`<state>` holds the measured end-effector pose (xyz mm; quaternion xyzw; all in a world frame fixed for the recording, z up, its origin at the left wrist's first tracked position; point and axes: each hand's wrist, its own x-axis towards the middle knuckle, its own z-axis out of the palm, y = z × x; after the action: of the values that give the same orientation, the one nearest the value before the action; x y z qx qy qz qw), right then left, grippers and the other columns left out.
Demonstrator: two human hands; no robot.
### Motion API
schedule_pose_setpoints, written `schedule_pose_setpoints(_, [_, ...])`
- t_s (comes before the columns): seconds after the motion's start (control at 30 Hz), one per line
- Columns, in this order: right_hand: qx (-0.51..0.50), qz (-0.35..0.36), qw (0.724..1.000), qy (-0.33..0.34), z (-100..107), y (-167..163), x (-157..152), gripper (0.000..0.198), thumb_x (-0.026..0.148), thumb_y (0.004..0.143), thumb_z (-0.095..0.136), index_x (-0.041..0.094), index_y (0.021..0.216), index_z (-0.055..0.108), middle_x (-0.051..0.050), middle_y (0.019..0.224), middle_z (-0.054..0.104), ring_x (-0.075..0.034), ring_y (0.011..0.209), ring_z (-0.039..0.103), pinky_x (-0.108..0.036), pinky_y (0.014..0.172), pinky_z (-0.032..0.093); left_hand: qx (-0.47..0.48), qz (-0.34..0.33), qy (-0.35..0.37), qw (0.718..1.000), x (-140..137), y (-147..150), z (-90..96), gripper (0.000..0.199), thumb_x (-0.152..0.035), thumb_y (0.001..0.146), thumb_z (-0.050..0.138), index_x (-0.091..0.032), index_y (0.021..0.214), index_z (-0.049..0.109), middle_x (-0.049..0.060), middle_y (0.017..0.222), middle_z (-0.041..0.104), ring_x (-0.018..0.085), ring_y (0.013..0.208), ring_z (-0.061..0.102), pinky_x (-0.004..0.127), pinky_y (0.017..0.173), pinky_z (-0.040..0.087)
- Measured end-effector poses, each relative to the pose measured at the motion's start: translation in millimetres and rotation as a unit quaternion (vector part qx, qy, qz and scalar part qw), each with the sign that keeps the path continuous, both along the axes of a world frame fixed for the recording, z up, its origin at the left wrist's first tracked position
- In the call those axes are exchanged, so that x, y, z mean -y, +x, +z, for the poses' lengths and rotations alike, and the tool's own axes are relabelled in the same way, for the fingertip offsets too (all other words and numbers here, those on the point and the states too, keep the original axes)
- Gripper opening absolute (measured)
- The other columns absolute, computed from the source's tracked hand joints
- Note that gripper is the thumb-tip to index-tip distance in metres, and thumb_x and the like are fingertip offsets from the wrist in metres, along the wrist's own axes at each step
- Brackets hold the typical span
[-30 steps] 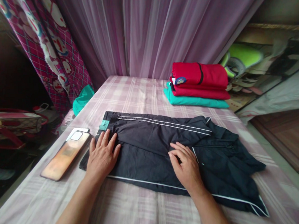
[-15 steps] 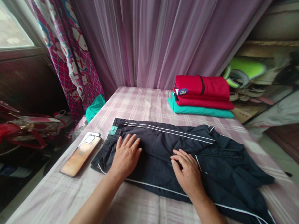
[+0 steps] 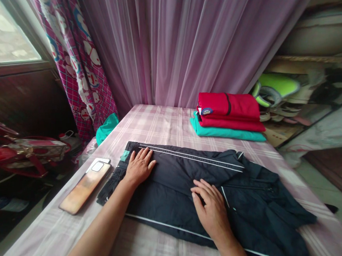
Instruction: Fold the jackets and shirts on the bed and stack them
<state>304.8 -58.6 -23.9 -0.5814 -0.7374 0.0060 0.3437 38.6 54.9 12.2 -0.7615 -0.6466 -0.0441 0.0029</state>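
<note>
Dark navy trousers (image 3: 168, 188) with white piping lie across the table, one part folded over the rest. Their elastic waistband and a small green patch are at the left end. My left hand (image 3: 139, 166) rests flat on the cloth close to that waistband, fingers spread, fingertips by the double white stripe. Over the middle of the trousers is my right hand (image 3: 210, 201), fingers loosely curved and apart, touching the fabric beside a short white-edged pocket. Neither hand grips anything.
A phone (image 3: 84, 188) lies left of the trousers, with another flat pale item under it. Folded red clothing (image 3: 229, 108) sits on folded teal clothing (image 3: 230, 133) at the back right. A purple curtain (image 3: 167, 49) hangs behind the checked tablecloth (image 3: 156, 123).
My left hand has slid over the cloth toward the waistband and the striped far edge. My right hand stays at about the same spot on the trousers. The camera view has tilted slightly.
</note>
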Motion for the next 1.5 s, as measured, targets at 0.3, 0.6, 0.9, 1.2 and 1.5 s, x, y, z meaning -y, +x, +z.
schedule_pose_setpoints(0.3, [0.002, -0.013, 1.000, -0.014, 5, -2, 0, 0.024, 0.028, 0.095, 0.046, 0.026, 0.093, 0.070, -0.005, 0.116, 0.074, -0.026, 0.118, 0.063, -0.049, 0.103, 0.043, -0.012, 0.005, 0.015, 1.000, 1, 2, -1.1, 0.056, -0.050, 0.099, 0.034, -0.024, 0.147, 0.046, 0.005, 0.157, 0.041, 0.027, 0.145, 0.035, 0.053, 0.121, 0.020])
schedule_pose_setpoints(0.6, [0.005, -0.019, 1.000, -0.021, 35, 1, -22, 0.028, 0.027, 0.094, 0.045, 0.024, 0.102, 0.072, -0.009, 0.114, 0.074, -0.023, 0.109, 0.067, -0.046, 0.103, 0.045, -0.014, 0.004, 0.019, 1.000, 0, 1, -1.0, 0.057, -0.049, 0.098, 0.036, -0.021, 0.147, 0.046, 0.007, 0.156, 0.043, 0.029, 0.145, 0.036, 0.055, 0.120, 0.021])
schedule_pose_setpoints(0.9, [0.121, -0.268, 0.941, -0.165, 73, 104, -134, 0.044, 0.033, 0.093, 0.043, 0.014, 0.125, 0.066, -0.018, 0.120, 0.070, -0.031, 0.112, 0.063, -0.045, 0.096, 0.047, -0.022, 0.000, 0.033, 0.999, 0, 0, -2.9, 0.056, -0.048, 0.098, 0.036, -0.022, 0.147, 0.047, 0.007, 0.156, 0.043, 0.028, 0.144, 0.038, 0.055, 0.120, 0.023])
schedule_pose_setpoints(1.2, [0.050, -0.266, 0.905, -0.327, 52, 167, -170, 0.030, 0.039, 0.082, 0.059, 0.025, 0.102, 0.076, -0.006, 0.105, 0.075, -0.024, 0.093, 0.068, -0.031, 0.076, 0.050, -0.015, -0.001, 0.041, 0.999, -2, -2, -5.6, 0.056, -0.048, 0.097, 0.038, -0.022, 0.146, 0.049, 0.007, 0.155, 0.044, 0.029, 0.143, 0.040, 0.055, 0.120, 0.023])
schedule_pose_setpoints(1.5, [0.084, -0.269, 0.953, -0.112, 17, 160, -156, 0.029, 0.033, 0.088, 0.051, 0.019, 0.101, 0.073, -0.012, 0.111, 0.072, -0.027, 0.103, 0.064, -0.037, 0.087, 0.048, -0.022, 0.007, 0.020, 1.000, -2, 1, -1.5, 0.056, -0.047, 0.098, 0.037, -0.022, 0.147, 0.047, 0.006, 0.156, 0.043, 0.028, 0.144, 0.038, 0.055, 0.120, 0.023])
